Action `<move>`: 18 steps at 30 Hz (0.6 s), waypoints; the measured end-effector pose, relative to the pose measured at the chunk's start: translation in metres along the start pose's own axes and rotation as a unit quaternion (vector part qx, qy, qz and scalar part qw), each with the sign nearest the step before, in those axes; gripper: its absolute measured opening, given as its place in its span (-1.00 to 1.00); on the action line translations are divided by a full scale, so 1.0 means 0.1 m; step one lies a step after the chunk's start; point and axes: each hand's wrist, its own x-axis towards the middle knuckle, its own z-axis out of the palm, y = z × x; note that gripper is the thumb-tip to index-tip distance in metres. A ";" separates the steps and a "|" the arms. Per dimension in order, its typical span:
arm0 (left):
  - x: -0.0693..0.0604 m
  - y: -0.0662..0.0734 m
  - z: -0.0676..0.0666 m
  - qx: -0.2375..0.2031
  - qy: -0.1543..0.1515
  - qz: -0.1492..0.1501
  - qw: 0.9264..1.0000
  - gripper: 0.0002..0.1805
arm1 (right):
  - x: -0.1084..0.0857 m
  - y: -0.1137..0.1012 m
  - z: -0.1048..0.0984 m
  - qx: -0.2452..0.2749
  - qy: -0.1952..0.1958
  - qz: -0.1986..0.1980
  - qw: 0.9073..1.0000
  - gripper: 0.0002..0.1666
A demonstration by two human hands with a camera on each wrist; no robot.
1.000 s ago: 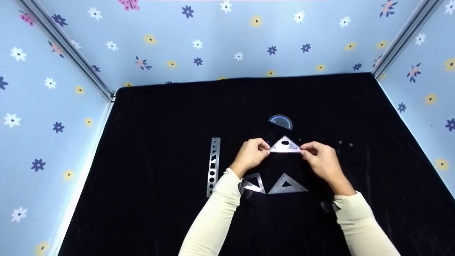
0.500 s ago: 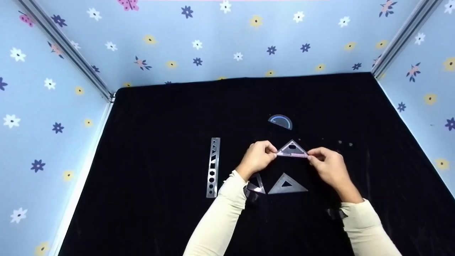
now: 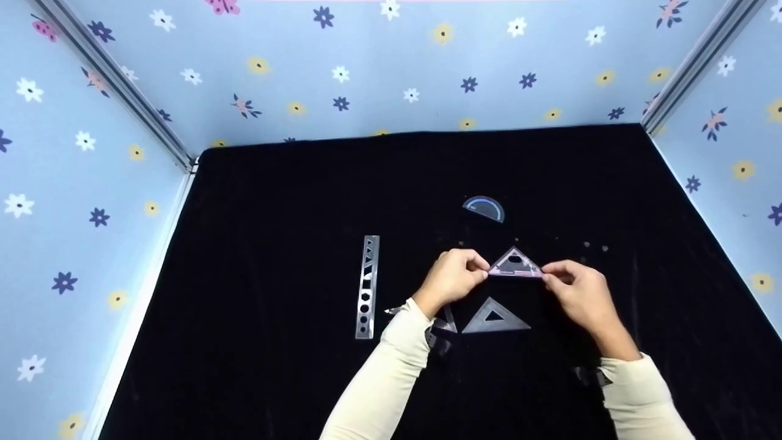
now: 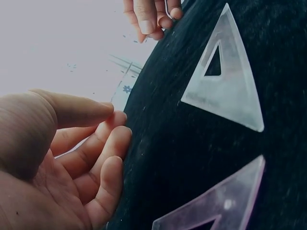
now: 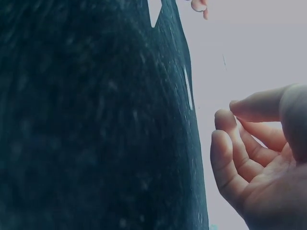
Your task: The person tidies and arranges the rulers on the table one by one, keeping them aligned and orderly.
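Note:
A clear set square with pinkish edges [image 3: 515,266] is held by its two lower corners, its apex pointing away. My left hand [image 3: 453,276] pinches the left corner between thumb and fingertips; my right hand [image 3: 579,293] pinches the right one. In the left wrist view the left hand [image 4: 72,148] has its thumb against the index finger, with the piece seen nearly edge-on. The right wrist view shows the right hand [image 5: 259,148] with thumb and index tip together; the piece is barely visible there.
Nearer than the held piece lies a grey triangle [image 3: 496,318]. Another triangle [image 3: 451,320] is partly under the left wrist. A stencil ruler [image 3: 366,287] lies to the left, a protractor [image 3: 484,208] farther back. Black cloth [image 3: 275,244] covers the table, with patterned walls [image 3: 391,67] around.
Both hands have moved right and nearer to me, carrying the pinched set square along. The ruler, the protractor and the grey triangle lie where they were.

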 end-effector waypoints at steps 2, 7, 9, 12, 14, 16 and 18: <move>-0.01 0.01 0.01 0.002 -0.003 0.003 1.000 -0.90 | -0.02 0.01 -0.02 0.001 0.002 0.000 1.000 -0.90; -0.04 0.05 0.04 0.011 -0.016 0.012 1.000 -0.89 | -0.07 0.04 -0.06 0.002 0.005 0.003 1.000 -0.90; -0.05 0.06 0.06 0.013 -0.018 0.016 1.000 -0.89 | -0.09 0.06 -0.08 0.000 0.004 0.005 1.000 -0.90; -0.06 0.07 0.09 0.015 -0.017 0.020 1.000 -0.89 | -0.11 0.08 -0.10 -0.009 0.003 0.006 1.000 -0.90; -0.07 0.08 0.11 0.017 -0.017 0.020 1.000 -0.89 | -0.13 0.09 -0.12 -0.015 0.004 0.004 1.000 -0.90; -0.09 0.09 0.13 0.021 -0.016 0.021 0.999 -0.89 | -0.14 0.10 -0.14 -0.019 0.004 0.000 1.000 -0.90; -0.10 0.09 0.15 0.028 -0.016 0.022 0.999 -0.89 | -0.15 0.11 -0.17 -0.019 0.003 -0.005 1.000 -0.89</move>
